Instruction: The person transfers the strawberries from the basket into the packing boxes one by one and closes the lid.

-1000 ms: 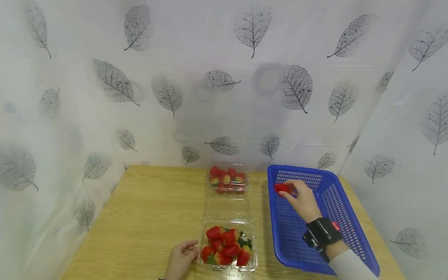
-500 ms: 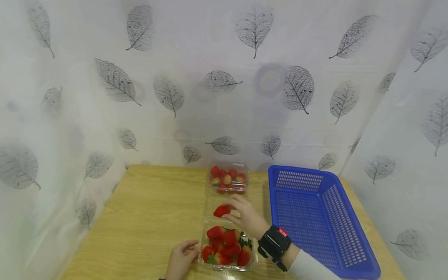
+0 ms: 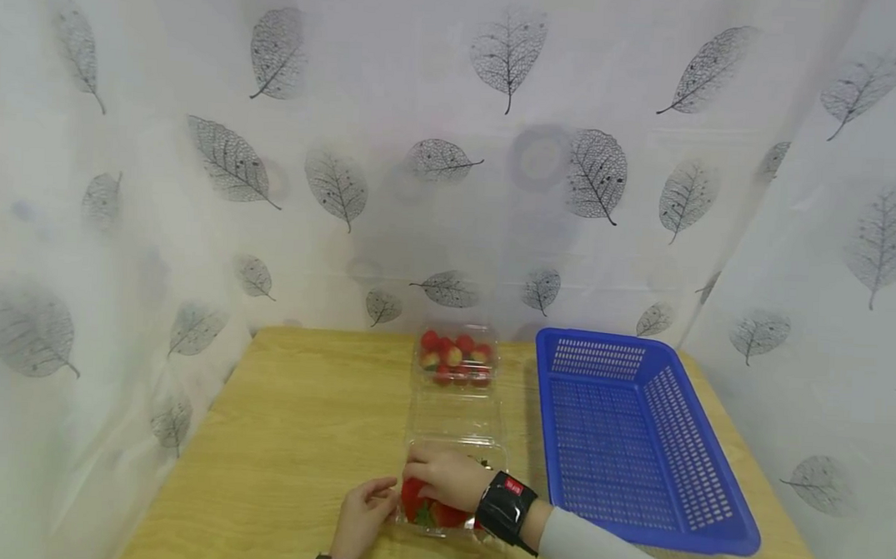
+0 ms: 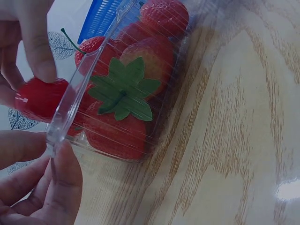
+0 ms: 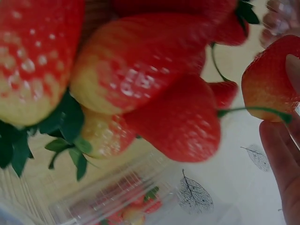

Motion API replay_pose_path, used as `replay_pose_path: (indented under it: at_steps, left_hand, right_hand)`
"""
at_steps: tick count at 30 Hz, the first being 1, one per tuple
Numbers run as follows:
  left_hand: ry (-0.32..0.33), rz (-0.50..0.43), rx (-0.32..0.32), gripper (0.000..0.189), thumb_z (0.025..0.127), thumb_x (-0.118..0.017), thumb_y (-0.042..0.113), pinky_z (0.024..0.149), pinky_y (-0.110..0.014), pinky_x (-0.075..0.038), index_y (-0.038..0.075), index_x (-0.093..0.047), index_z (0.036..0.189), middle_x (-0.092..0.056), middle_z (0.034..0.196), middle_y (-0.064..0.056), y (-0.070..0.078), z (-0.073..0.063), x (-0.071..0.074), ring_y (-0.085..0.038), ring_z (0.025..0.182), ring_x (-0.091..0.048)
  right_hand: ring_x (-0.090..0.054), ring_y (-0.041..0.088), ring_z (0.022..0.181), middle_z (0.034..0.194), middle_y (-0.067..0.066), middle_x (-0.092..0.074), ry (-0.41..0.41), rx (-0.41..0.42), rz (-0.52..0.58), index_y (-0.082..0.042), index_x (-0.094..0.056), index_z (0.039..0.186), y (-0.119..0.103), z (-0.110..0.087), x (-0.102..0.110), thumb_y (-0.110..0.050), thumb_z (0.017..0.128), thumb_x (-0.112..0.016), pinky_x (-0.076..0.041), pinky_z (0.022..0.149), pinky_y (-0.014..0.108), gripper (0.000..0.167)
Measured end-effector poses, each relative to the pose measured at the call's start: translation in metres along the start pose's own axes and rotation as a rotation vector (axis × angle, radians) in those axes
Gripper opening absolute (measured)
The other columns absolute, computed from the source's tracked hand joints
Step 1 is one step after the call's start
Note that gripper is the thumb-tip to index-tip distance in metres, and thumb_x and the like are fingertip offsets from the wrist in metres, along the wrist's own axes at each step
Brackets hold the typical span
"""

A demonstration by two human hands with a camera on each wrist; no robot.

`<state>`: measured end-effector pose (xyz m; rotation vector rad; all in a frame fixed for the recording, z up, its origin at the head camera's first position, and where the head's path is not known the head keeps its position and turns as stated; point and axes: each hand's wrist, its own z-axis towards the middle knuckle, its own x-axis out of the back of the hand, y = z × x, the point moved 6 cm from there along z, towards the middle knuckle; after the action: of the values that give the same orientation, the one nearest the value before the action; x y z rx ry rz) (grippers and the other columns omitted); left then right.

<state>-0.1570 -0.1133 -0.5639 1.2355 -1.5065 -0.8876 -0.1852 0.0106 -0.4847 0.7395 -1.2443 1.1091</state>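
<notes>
In the head view my right hand (image 3: 448, 477) is over the front clear plastic box (image 4: 74, 96), which holds several strawberries (image 4: 116, 133). Its fingers and thumb grip a red strawberry (image 5: 268, 77) with a yellowish end and green stem, at the box's left side. In the left wrist view this strawberry overlaps the rim. My left hand (image 3: 363, 513) stays at the box's left edge, with thumb and finger pinching the rim. The box's lid (image 3: 457, 415) lies folded back behind it. My right hand hides part of the fruit in the head view.
A second clear box (image 3: 455, 359) with several strawberries stands behind the lid. To the right is a blue perforated basket (image 3: 546, 434) with no fruit visible inside. Leaf-patterned sheeting (image 3: 389, 252) surrounds the wooden table (image 3: 299, 423) at the back and sides.
My right hand has carried the strawberry left from the basket, across the lid, and down to the front box. My left hand has stayed at the box's edge.
</notes>
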Motion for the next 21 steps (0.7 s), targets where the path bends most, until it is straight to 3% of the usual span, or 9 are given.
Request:
replay_pose_path:
  at_steps: [4, 9, 21]
  left_hand:
    - [0.005, 0.012, 0.021, 0.031, 0.086, -0.057, 0.006, 0.066, -0.029, -0.053, -0.011, -0.055, 0.113, -0.063, 0.09, -0.008, -0.003, 0.001, 0.0, -0.014, 0.075, -0.061]
    - [0.0, 0.009, 0.027, 0.032, 0.087, -0.057, 0.007, 0.066, -0.029, -0.053, -0.011, -0.054, 0.114, -0.063, 0.09, -0.008, -0.003, 0.002, 0.0, -0.014, 0.075, -0.062]
    - [-0.016, -0.034, -0.027, 0.036, 0.086, -0.061, 0.009, 0.064, -0.028, -0.054, -0.014, -0.054, 0.113, -0.063, 0.089, -0.009, -0.003, 0.001, -0.001, -0.014, 0.074, -0.062]
  right_hand:
    - [-0.053, 0.005, 0.093, 0.102, -0.003, -0.053, -0.065, -0.025, 0.033, -0.015, -0.064, 0.102, 0.001, 0.0, -0.009, -0.017, 0.079, -0.071, -0.043, 0.079, 0.01, 0.024]
    - [-0.053, 0.005, 0.093, 0.102, -0.002, -0.054, -0.089, -0.032, 0.03, -0.014, -0.064, 0.104, 0.002, 0.002, -0.014, -0.018, 0.08, -0.07, -0.043, 0.079, 0.011, 0.026]
    - [-0.056, 0.009, 0.102, 0.11, -0.001, -0.059, -0.192, -0.142, 0.049, -0.015, -0.059, 0.111, 0.008, -0.001, -0.019, -0.02, 0.084, -0.065, -0.046, 0.084, 0.019, 0.028]
